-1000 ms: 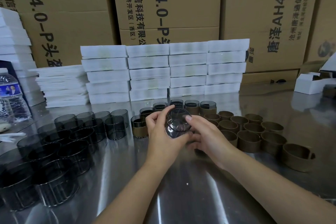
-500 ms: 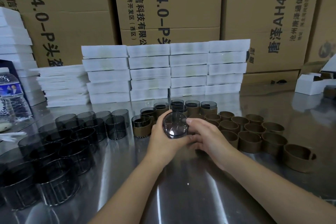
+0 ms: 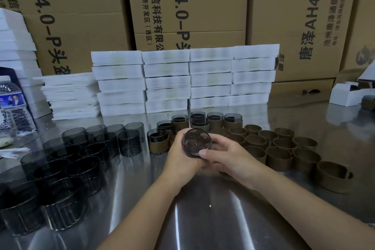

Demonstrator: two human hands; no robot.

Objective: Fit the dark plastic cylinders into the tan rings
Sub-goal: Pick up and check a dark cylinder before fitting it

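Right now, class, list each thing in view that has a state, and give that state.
held cylinder: gripped by both hands, closed end facing camera
left hand: gripping
right hand: gripping
loose dark cylinders: unfitted
tan rings: empty
finished pieces: fitted
water bottle: upright

L hand + R hand gripped dark cylinder, frame ctr | tan rings right | steel table

Dim indoor light — white glare streaks on the steel table; edges bow, slightly soft.

Dark cyl tilted, tan rings rt.
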